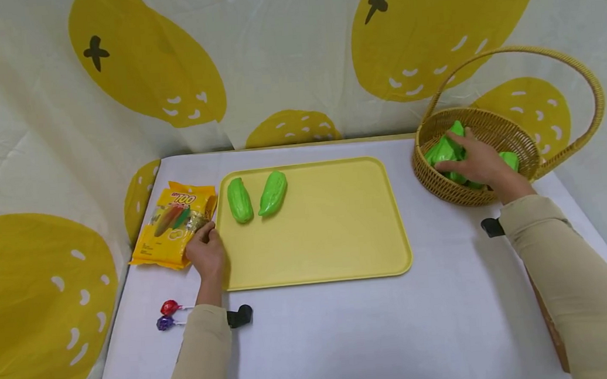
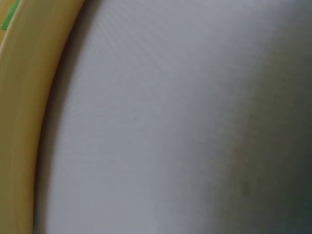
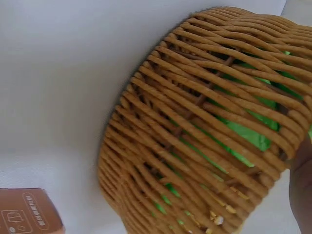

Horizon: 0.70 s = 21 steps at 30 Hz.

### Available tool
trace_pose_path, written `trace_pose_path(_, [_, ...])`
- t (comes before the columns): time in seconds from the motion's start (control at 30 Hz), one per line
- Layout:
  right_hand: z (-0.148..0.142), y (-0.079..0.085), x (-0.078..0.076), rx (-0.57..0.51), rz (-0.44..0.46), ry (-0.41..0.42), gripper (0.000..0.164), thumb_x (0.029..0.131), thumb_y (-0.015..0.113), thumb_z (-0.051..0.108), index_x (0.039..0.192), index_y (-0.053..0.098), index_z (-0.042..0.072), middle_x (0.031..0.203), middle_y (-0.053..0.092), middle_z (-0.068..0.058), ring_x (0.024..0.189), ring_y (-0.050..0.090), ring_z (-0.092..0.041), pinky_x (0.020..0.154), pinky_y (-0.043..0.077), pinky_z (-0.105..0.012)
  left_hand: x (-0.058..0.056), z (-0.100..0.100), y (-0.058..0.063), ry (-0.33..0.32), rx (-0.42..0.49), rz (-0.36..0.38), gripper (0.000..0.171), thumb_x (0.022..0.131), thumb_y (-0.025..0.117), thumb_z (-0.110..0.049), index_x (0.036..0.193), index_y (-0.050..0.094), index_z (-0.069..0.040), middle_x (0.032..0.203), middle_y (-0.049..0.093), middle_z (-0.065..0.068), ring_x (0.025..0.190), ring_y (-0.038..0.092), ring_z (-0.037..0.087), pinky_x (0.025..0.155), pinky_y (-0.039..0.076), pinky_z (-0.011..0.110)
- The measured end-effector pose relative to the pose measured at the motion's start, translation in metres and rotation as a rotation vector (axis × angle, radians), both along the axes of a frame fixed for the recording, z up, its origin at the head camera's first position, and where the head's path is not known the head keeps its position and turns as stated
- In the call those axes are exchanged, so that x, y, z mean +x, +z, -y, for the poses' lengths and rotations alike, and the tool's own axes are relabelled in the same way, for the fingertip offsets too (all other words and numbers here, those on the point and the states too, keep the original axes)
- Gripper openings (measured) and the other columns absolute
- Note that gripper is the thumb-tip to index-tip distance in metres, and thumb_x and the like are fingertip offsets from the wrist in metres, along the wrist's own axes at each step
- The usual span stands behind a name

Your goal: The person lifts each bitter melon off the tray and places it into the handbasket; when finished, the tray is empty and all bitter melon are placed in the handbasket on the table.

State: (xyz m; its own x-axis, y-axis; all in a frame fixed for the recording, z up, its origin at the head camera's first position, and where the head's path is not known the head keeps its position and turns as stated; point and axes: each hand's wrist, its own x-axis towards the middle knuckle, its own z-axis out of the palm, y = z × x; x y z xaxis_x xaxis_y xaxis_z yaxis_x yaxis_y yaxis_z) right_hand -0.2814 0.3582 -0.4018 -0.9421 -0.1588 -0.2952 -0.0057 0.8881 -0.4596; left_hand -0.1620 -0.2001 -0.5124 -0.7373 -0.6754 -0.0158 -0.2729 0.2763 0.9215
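Note:
My right hand point(image 1: 478, 162) reaches into the wicker basket point(image 1: 470, 198), thumb and fingers around a ridged green gourd-like vegetable point(image 1: 445, 151). More green pieces point(image 1: 509, 159) lie in there, partly covered by the hand. In the right wrist view, green shows through the basket weave point(image 3: 195, 112), and part of the hand point(image 3: 301, 183) appears at the edge. Between a yellow candy bag point(image 1: 166, 237) and the left rim of the yellow tray point(image 1: 318, 241) is my left hand point(image 1: 207, 254), fingers loosely bent. Two green vegetables point(image 1: 239, 200) lie on the tray's left part.
Two lollipops, one red point(image 1: 169, 307) and one purple point(image 1: 165, 323), lie beside the left forearm. The basket's tall handle point(image 1: 592, 84) arches up at the far right. A brown box point(image 3: 31, 212) shows in the right wrist view. A fruit-print curtain point(image 1: 283, 56) hangs behind the table.

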Motion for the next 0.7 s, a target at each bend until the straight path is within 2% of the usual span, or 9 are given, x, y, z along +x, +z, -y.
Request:
trace_pose_path(0.2, [0.0033, 0.0004, 0.0004, 0.003, 0.068, 0.023, 0.096, 0.101, 0.052, 0.056, 0.162, -0.011, 0.019, 0.157, -0.032, -0.032, 0.14, 0.007, -0.071, 0.112, 0.021, -0.079, 0.0011, 0.0012, -0.0009, -0.004, 0.006, -0.011, 0.029, 0.1, 0.056, -0.004, 0.124, 0.071, 0.002, 0.125, 0.07, 0.024, 0.118, 0.065, 0.035, 0.105, 0.052, 0.045])
trace_pose_path(0.3, [0.0027, -0.0011, 0.0001, -0.009, 0.073, 0.027, 0.097, 0.101, 0.051, 0.057, 0.162, -0.014, 0.018, 0.156, -0.033, -0.032, 0.141, 0.008, -0.07, 0.112, 0.021, -0.078, 0.0005, 0.0009, -0.0011, 0.002, 0.003, -0.013, 0.028, 0.1, 0.056, -0.004, 0.123, 0.072, 0.002, 0.124, 0.071, 0.024, 0.117, 0.065, 0.034, 0.104, 0.052, 0.045])
trace_pose_path(0.53, [0.0, -0.0034, 0.0013, -0.066, 0.08, 0.018, 0.099, 0.1, 0.054, 0.056, 0.161, -0.016, 0.02, 0.157, -0.036, -0.027, 0.144, -0.002, -0.067, 0.114, 0.017, -0.078, -0.0004, 0.0011, -0.0027, 0.005, 0.003, -0.022, 0.028, 0.1, 0.057, -0.005, 0.123, 0.072, 0.002, 0.124, 0.071, 0.024, 0.118, 0.065, 0.035, 0.105, 0.052, 0.045])
trace_pose_path(0.7, [0.0009, -0.0033, 0.0012, -0.084, 0.079, 0.016, 0.099, 0.1, 0.054, 0.056, 0.161, -0.016, 0.022, 0.157, -0.035, -0.028, 0.145, -0.003, -0.066, 0.115, 0.016, -0.077, 0.0001, 0.0015, -0.0038, 0.004, 0.011, -0.027, 0.028, 0.1, 0.056, -0.004, 0.123, 0.072, 0.003, 0.124, 0.071, 0.024, 0.118, 0.065, 0.034, 0.104, 0.052, 0.045])
